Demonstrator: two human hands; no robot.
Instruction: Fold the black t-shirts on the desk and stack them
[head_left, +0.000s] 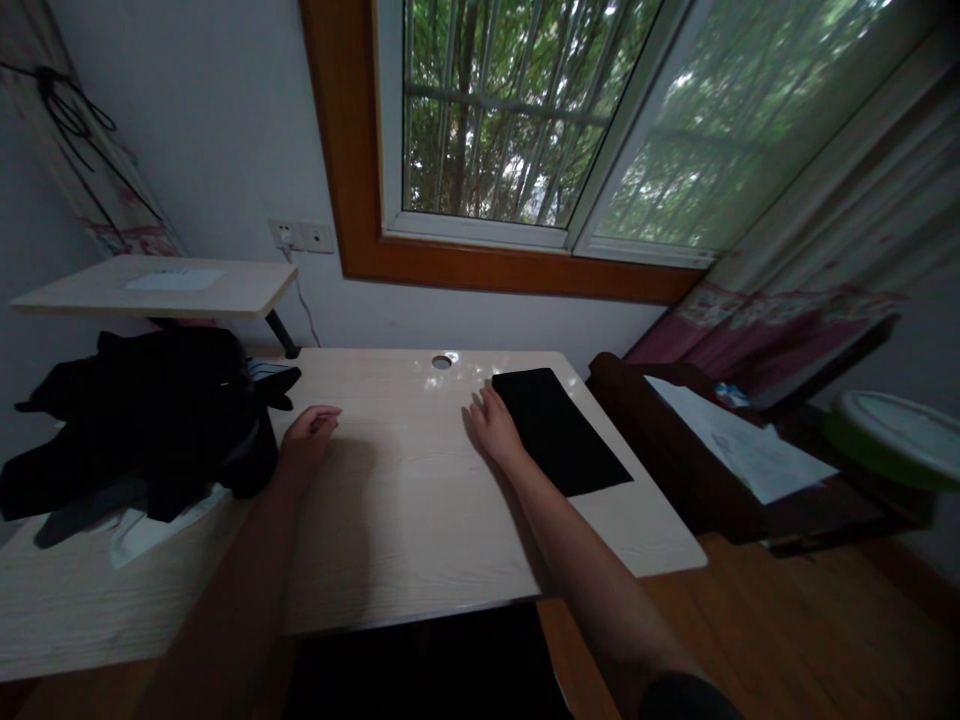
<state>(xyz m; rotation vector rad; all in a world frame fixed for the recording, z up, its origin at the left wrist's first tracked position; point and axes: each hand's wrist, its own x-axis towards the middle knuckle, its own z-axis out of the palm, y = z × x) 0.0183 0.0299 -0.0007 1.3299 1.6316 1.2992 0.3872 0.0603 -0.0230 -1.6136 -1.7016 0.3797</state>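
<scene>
On the right part of the pale wooden desk point(420, 500) lies a flat black rectangle of folded cloth point(559, 430). My right hand point(495, 425) rests at its left edge, fingers stretched out and low to the desktop. To the left, my left hand point(309, 437) is held above the desk with its fingers curled in and nothing visible in them. Close beside that hand is a heaped pile of black clothes point(165, 420), with some grey and white pieces showing underneath. Their exact kinds cannot be made out in the dark.
A raised shelf point(247, 290) carrying a paper sheet point(176, 279) stands behind the pile. A round cable hole point(442, 362) is near the desk's back edge. Right of the desk, a dark wooden piece of furniture point(675, 460) bears white paper point(739, 435). A green-sided container point(892, 440) stands beyond.
</scene>
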